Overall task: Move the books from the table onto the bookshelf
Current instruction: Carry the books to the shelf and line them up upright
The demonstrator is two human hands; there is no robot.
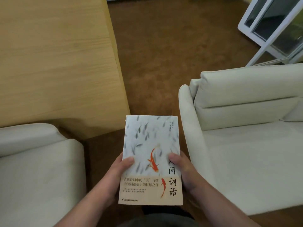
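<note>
I hold a white book [150,145] flat in front of me, its cover printed with grey fish, an orange koi and black Chinese lettering. My left hand [117,175] grips its left edge with the thumb on the cover. My right hand [183,171] grips the right edge the same way. The book hangs over the brown floor, past the near corner of the wooden table [54,63] at upper left. No bookshelf is in view and no other books show on the table.
A cream sofa [246,136] fills the right side and a cream cushioned seat [36,169] the lower left. Brown carpet [164,54] runs between table and sofa. A white-framed glass panel [275,28] leans at upper right.
</note>
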